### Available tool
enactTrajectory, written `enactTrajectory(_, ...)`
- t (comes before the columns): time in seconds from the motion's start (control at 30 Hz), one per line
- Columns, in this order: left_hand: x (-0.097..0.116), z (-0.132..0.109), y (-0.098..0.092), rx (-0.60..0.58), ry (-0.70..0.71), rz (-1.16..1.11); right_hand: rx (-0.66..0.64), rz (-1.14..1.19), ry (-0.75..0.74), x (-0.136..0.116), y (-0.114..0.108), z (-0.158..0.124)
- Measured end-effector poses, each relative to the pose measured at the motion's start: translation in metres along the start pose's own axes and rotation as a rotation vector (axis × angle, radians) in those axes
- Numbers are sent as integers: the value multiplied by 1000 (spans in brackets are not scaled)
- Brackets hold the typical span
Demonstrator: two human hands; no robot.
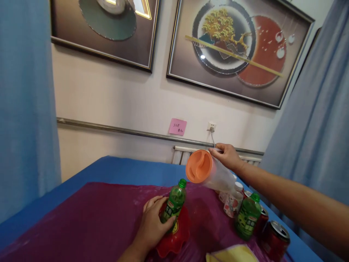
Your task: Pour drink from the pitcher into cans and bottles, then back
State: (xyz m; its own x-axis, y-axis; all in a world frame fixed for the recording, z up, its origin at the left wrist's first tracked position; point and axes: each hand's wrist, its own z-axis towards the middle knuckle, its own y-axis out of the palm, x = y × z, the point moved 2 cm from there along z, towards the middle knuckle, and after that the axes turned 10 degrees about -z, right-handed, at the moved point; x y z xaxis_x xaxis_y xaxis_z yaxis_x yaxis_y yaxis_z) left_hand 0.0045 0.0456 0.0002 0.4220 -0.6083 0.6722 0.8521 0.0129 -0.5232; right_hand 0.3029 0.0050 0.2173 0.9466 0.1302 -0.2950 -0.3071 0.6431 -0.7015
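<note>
One green bottle leans inside the left grip.

Honestly loving how the bottle by the red dish is rocking all that green, cap included. The see-through pitcher is sporting an orange lid. The plastic sheet is going full purple, the cloth is popping yellow, the curtains are staying pale blue, and that white bottle is wearing pinkish-red patches.
</note>
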Motion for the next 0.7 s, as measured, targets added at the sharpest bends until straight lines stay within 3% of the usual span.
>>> enactTrajectory(0.3, 4, 1, -3, -31, -54, -12, -43, -110, -140, -28, -4, 12)
enactTrajectory(0.7, 0, -1, -1, -14, -32, -45, -58, -186, -223, -36, -9, 21)
